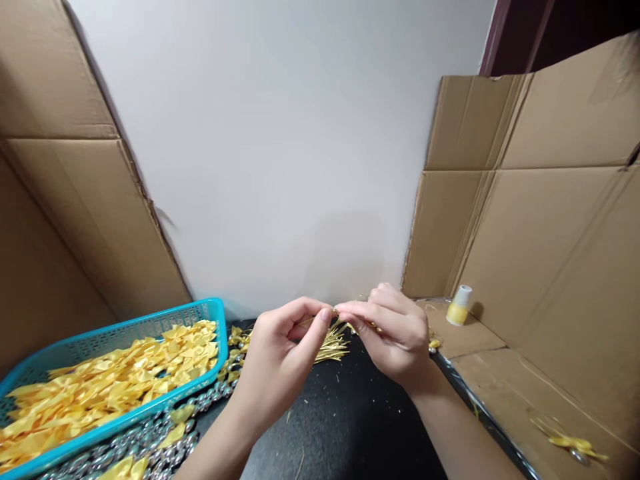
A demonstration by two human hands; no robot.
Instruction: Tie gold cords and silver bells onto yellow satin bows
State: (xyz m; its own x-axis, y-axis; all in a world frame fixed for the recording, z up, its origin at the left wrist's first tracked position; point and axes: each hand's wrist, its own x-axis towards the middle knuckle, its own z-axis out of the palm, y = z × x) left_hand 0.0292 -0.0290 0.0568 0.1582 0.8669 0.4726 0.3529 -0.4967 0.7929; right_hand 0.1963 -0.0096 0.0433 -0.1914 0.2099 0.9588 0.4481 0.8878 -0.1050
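My left hand and my right hand meet above the black table, thumb and fingertips pinched together. A thin gold twist tie runs through the left fingers to the small gap where the fingertips almost touch. The right fingers pinch its other end, and a bit of gold shows beneath them; what else they may hold is hidden. Behind and below the hands lies a loose bundle of gold twist ties on the table.
To the left stands a turquoise basket full of yellow ribbon bows. Strings of silver beads lie before it. A yellow thread spool stands on cardboard at right, with a bow and bead nearer. Cardboard panels flank the table.
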